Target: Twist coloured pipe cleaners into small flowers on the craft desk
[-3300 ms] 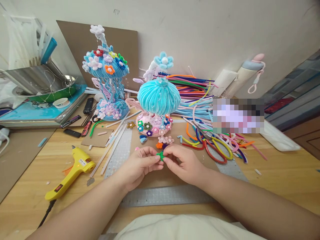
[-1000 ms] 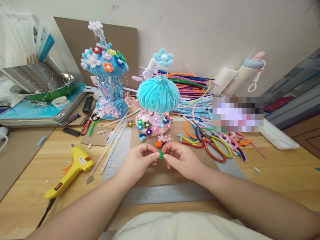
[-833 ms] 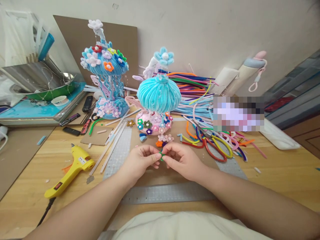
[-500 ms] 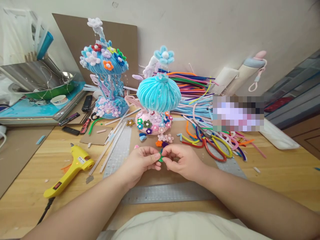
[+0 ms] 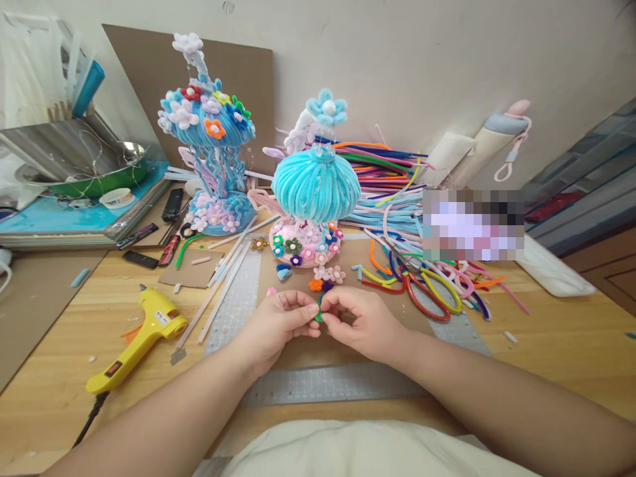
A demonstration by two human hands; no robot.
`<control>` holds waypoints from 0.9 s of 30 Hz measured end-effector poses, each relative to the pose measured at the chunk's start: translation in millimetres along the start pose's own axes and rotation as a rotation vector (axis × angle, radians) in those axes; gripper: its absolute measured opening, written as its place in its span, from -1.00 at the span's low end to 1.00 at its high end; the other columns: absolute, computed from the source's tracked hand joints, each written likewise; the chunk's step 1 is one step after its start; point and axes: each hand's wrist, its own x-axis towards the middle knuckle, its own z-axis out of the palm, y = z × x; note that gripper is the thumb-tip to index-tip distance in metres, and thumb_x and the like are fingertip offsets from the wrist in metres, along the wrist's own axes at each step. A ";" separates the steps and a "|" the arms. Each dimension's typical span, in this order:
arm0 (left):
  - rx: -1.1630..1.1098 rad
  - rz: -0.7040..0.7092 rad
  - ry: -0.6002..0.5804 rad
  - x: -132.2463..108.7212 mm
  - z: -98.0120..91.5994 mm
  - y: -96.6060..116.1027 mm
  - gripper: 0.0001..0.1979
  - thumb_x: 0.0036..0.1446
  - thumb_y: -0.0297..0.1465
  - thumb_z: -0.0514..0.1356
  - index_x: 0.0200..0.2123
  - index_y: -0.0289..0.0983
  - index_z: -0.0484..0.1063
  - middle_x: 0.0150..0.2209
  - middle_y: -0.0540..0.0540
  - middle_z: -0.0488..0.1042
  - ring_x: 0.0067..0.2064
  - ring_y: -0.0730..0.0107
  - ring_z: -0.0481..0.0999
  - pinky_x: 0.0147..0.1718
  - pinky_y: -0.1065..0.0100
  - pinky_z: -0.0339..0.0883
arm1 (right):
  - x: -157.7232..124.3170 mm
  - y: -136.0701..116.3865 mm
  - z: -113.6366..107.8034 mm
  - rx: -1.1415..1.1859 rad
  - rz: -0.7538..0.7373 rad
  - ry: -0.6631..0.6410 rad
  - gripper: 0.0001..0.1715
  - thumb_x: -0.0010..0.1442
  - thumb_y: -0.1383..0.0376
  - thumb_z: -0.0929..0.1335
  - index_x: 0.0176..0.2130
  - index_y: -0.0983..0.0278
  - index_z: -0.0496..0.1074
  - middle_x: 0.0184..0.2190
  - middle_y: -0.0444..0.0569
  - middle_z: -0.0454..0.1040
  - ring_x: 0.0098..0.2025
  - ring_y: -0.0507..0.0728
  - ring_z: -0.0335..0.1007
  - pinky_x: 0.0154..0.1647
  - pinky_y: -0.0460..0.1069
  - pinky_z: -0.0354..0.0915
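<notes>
Between my fingertips is a small piece of green pipe cleaner, mostly hidden by the fingers. My left hand pinches it from the left with thumb and forefinger. From the other side my right hand pinches it too, and the fingertips of both hands nearly meet. Just beyond them lie several small fuzzy flowers, among them an orange flower and a pale pink flower. Behind these stands a turquoise pipe-cleaner jellyfish over a pink base covered in little flowers.
A yellow glue gun lies at left, beside clear glue sticks. Red-handled scissors rest at right among pipe-cleaner scraps. A taller blue jellyfish stands back left. Cardboard covers part of a grey cutting mat.
The green piece has turned slightly between my fingertips, and less of it shows. Both hands stay in nearly the same place.
</notes>
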 end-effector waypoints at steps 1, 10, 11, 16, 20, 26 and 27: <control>-0.010 0.024 0.005 -0.1 0.1 0.6 -0.80 -0.13 -0.40 0.33 -0.49 -0.36 0.38 -0.55 0.01 0.45 -0.52 0.58 0.43 -0.46 0.52 0.35 | -0.4 -0.1 -0.1 0.027 -0.006 0.017 -0.93 0.10 0.40 0.25 -0.33 0.26 0.30 -0.46 -0.11 0.37 -0.48 -0.02 0.29 -0.49 -0.14 0.26; -0.087 0.029 -0.020 -1.6 0.2 4.7 -0.83 -0.12 -0.50 0.32 -0.45 -0.34 0.36 -0.50 0.02 0.46 -0.45 0.55 0.47 -0.39 0.50 0.39 | -0.5 2.5 -4.1 -0.168 -0.163 0.118 -0.94 0.17 0.34 0.26 -0.30 0.27 0.32 -0.41 -0.06 0.39 -0.39 0.03 0.30 -0.38 -0.08 0.25; -0.091 0.017 -0.025 -1.9 0.4 4.9 -0.84 -0.12 -0.51 0.31 -0.44 -0.34 0.38 -0.49 0.01 0.46 -0.45 0.55 0.47 -0.39 0.49 0.40 | 0.2 3.0 -5.2 -0.181 -0.189 0.110 -0.92 0.18 0.36 0.25 -0.30 0.27 0.33 -0.41 -0.06 0.39 -0.38 0.04 0.30 -0.37 -0.08 0.25; -0.059 -0.094 -0.056 -2.9 -0.7 4.7 -0.88 -0.06 -0.46 0.29 -0.41 -0.38 0.44 -0.48 -0.05 0.47 -0.45 0.55 0.47 -0.39 0.51 0.41 | 2.4 3.2 -10.7 -0.213 -0.320 0.030 -0.86 0.22 0.39 0.20 -0.29 0.25 0.33 -0.36 -0.02 0.39 -0.29 0.06 0.30 -0.26 -0.05 0.26; -0.046 -0.079 -0.026 -1.6 -2.4 1.0 -0.84 -0.14 -0.47 0.33 -0.46 -0.36 0.41 -0.52 -0.02 0.48 -0.47 0.54 0.48 -0.41 0.51 0.39 | 1.9 2.7 -10.4 -0.297 -0.340 -0.009 -0.87 0.21 0.39 0.20 -0.28 0.26 0.32 -0.35 -0.01 0.40 -0.29 0.07 0.29 -0.26 -0.05 0.24; -0.067 -0.028 0.017 0.0 -0.5 -2.1 -0.81 -0.19 -0.46 0.36 -0.49 -0.35 0.41 -0.54 0.03 0.45 -0.50 0.59 0.45 -0.46 0.55 0.37 | 1.3 2.9 -4.6 -0.298 -0.252 0.012 -0.93 0.14 0.41 0.25 -0.37 0.26 0.30 -0.47 -0.11 0.35 -0.43 0.01 0.25 -0.41 -0.11 0.19; -0.066 -0.026 0.020 0.0 -0.1 -1.5 -0.82 -0.18 -0.46 0.36 -0.48 -0.35 0.42 -0.54 0.03 0.45 -0.49 0.59 0.45 -0.45 0.55 0.38 | 1.3 3.1 -4.4 -0.281 -0.227 0.021 -0.93 0.13 0.41 0.26 -0.37 0.26 0.30 -0.48 -0.12 0.35 -0.45 0.00 0.24 -0.43 -0.12 0.19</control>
